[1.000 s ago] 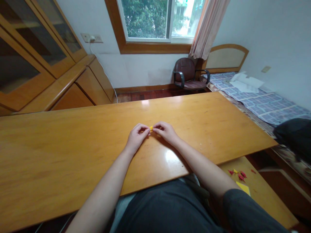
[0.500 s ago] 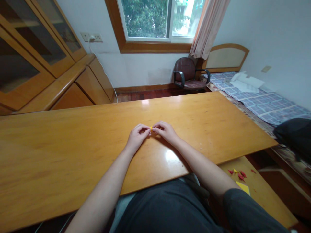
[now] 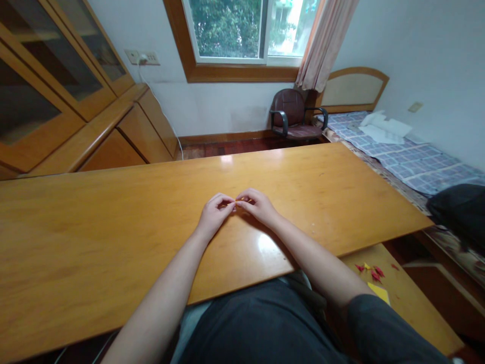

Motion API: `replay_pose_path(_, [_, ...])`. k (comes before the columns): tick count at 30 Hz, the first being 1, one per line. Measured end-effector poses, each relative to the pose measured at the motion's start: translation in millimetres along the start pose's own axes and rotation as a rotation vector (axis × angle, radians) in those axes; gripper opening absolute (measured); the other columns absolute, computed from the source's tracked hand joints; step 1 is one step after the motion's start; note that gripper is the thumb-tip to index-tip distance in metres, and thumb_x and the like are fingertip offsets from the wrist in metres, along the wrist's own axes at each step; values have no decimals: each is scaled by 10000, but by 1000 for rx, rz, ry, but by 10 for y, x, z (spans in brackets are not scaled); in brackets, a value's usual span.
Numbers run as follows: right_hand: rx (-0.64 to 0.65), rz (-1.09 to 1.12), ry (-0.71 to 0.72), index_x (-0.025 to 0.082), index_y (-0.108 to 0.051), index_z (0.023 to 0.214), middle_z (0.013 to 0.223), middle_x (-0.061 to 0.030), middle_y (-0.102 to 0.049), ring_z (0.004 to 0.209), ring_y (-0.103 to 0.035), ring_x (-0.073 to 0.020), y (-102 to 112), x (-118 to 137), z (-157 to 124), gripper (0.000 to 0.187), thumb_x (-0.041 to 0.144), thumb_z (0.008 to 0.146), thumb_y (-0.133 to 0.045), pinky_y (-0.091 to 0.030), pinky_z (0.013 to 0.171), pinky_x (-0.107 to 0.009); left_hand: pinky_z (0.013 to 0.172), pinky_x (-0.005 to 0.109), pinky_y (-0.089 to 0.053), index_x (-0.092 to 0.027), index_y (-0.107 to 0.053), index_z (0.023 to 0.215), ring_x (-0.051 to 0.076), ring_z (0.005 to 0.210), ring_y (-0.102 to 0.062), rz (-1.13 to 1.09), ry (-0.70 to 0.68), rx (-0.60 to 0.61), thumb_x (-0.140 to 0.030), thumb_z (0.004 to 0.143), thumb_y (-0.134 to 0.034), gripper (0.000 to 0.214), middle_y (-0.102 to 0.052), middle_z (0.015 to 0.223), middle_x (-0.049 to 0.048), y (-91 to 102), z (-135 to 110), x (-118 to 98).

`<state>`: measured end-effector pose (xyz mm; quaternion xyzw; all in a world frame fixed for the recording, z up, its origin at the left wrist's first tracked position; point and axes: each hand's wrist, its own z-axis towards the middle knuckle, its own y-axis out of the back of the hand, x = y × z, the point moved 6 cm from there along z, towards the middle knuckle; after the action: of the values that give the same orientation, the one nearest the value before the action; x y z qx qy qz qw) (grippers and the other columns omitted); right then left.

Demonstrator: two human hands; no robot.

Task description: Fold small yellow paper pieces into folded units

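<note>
Over the middle of the wooden table (image 3: 113, 217), my left hand (image 3: 216, 212) and my right hand (image 3: 258, 206) meet fingertip to fingertip. Both are closed in a pinch on a tiny piece of folded yellow paper (image 3: 235, 201). Most of the paper is hidden behind the fingers, so its shape cannot be made out. My forearms come up from the table's near edge on both sides.
A lower wooden surface (image 3: 413, 303) at right holds several small red folded pieces (image 3: 376, 276), a yellow one (image 3: 367, 266) and a flat yellow paper sheet (image 3: 379, 292). Beyond the table stand a brown armchair (image 3: 291, 114), a bed (image 3: 409, 162) and a cabinet (image 3: 94, 131).
The fingertips of my right hand have shifted slightly over the yellow paper, and less of it shows now. Everything else has stayed put.
</note>
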<state>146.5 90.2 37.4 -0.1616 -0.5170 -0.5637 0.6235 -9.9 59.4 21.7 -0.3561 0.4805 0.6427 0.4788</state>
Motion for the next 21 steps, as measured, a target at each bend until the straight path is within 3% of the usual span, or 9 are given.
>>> replay_pose_path(4, [-2,-16,-6,179,-683,877,868,-37,-663,802,-591,-143,17,23,2,137,309,864,-641,-465,713,-252,708,285,-538,-166,-634,854,148,713,-652,-164,126,-16,-344,755,-726,223,-652,800,20,-22,-19,62])
replay_pose_path(9, [-33,141,-143,173,-654,872,856,-28,-663,710,-609,-126,24,-102,-12,179,350,846,-642,-474,657,-243,758,311,-561,-170,-581,953,151,726,-684,-384,232,-52,-347,669,-796,398,-667,821,8,-32,-25,61])
replay_pose_path(18, [-24,538,-363,174,-599,834,725,6,-648,658,-615,-132,-76,-247,-35,303,432,742,-730,-489,652,-264,733,314,-550,-161,-598,958,159,686,-682,-431,277,-73,-389,666,-810,427,-696,776,17,-6,-18,135])
replay_pose_path(21, [-44,576,-403,170,-597,810,698,20,-626,618,-567,-107,-63,-247,-40,333,443,707,-758,-446,607,-233,716,287,-528,-151,-644,900,154,697,-660,-378,274,-61,-406,675,-799,373,-696,770,25,-12,-21,109])
